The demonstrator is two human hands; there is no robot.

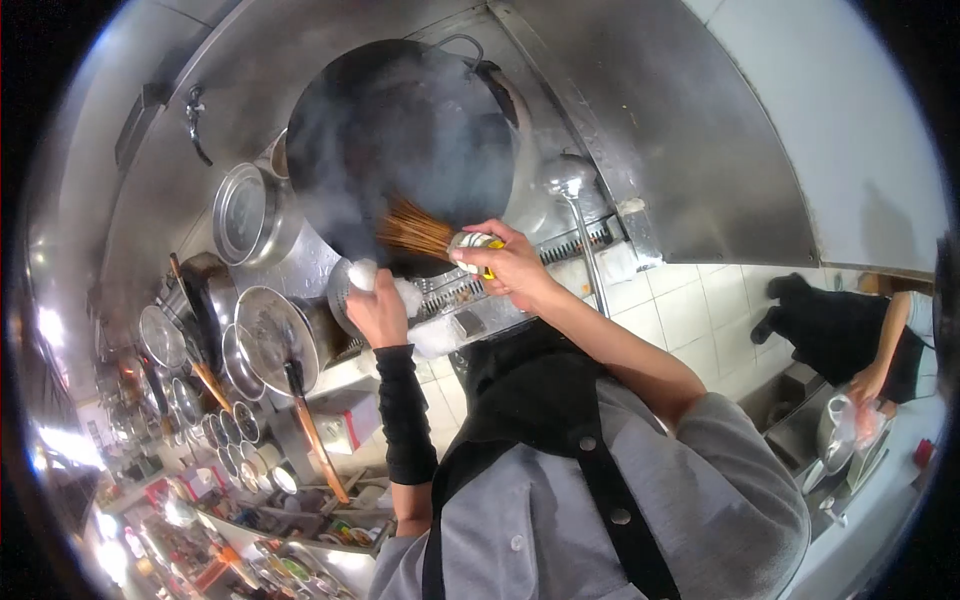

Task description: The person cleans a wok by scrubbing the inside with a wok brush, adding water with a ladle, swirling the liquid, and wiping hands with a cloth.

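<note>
A large dark wok (pixel 330 120) sits tilted over the stove with steam rising from it. My right hand (pixel 510 265) is closed around the wrapped handle of a bamboo brush (pixel 418 230), its bristles fanned out over the near part of the wok. On the near left rim, my left hand (pixel 378 312), above a black sleeve, is closed on a white cloth (pixel 408 295). The cloth lies against the wok's edge; how firmly it grips the rim is hidden.
A ladle (pixel 586 240) leans right of the wok. Left stand a round metal pot (pixel 245 215), a strainer (pixel 272 340) with a wooden handle, and several bowls and pans. A steel panel (pixel 690 120) rises at the right. Far right, another person's hand (pixel 868 385) is at a metal bowl (pixel 832 435).
</note>
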